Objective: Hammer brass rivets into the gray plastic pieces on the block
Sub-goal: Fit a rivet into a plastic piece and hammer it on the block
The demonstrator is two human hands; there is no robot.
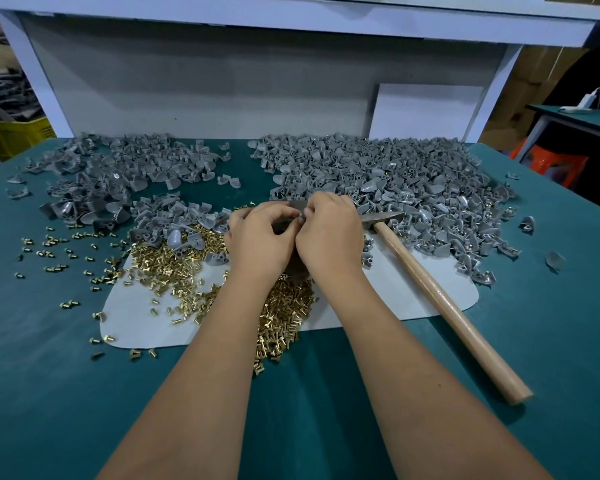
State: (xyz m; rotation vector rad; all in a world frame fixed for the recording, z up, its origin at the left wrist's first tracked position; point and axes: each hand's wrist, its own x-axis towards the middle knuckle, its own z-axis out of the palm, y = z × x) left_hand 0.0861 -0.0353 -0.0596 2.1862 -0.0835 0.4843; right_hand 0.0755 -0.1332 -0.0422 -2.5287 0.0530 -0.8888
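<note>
Single head-worn wide-angle view, forward and down, close over the teal table (66, 393).

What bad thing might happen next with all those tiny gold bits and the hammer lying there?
1. The brass rivets are scattered loose across the table, some far out to the left; a sweep of an arm might push more away.
2. The hammer lies unheld beside the right hand; an elbow might knock its handle.
3. The left hand and right hand pinch something small together; it may slip out.
</note>
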